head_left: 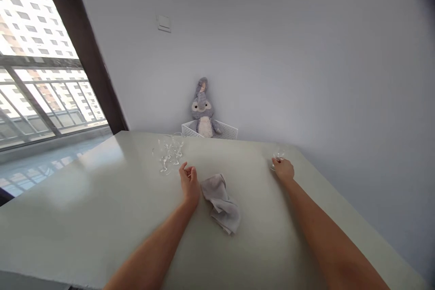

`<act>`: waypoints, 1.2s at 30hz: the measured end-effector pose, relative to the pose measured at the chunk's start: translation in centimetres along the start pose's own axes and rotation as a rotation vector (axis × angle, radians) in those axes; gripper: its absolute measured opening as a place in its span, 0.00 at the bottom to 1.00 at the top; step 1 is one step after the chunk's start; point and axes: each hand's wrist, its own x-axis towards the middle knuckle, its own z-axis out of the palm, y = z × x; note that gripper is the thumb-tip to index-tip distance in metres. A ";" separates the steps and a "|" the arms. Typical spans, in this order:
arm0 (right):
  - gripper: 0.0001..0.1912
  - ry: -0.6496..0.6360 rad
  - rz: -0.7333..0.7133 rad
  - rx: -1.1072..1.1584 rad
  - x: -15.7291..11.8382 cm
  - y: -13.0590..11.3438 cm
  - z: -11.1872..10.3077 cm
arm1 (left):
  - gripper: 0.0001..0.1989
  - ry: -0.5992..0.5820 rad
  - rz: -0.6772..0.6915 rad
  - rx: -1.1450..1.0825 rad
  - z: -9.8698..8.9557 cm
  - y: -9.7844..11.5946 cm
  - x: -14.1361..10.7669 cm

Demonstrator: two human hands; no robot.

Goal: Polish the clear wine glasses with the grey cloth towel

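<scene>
At the right of the table, my right hand point(284, 170) has its fingers closed round the lower part of a clear stemmed glass point(279, 152), which stands close to the tabletop. My left hand point(189, 181) rests near the middle with fingers loosely curled and apart, holding nothing. Just beyond it, to the left, stand several clear stemmed glasses point(164, 156) in a cluster; their outlines overlap, so single ones are hard to make out. A crumpled grey cloth point(222, 204) lies on the table between my two arms, right beside my left wrist.
The pale table point(84, 217) runs up to the wall. Behind its far edge, a grey plush toy point(205, 113) sits in a white perforated basket point(231, 131). A light switch point(163, 22) is on the wall. A window point(44, 86) with railings is at the left.
</scene>
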 end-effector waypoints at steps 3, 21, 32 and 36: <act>0.20 -0.008 0.006 0.008 0.4 0.6 0.3 | 0.23 0.085 -0.067 -0.105 -0.3 0.1 0.6; 0.21 0.226 -0.180 0.391 -8.0 1.5 -2.5 | 0.36 0.224 -0.301 -0.446 -4.0 2.2 5.7; 0.17 -0.299 -1.204 0.076 -21.8 -10.8 -1.9 | 0.33 0.112 -0.420 -0.619 -4.2 2.4 6.9; 0.24 -0.334 -1.201 -0.162 -23.6 -11.1 -0.1 | 0.26 0.067 -0.484 -0.670 -4.6 2.5 7.4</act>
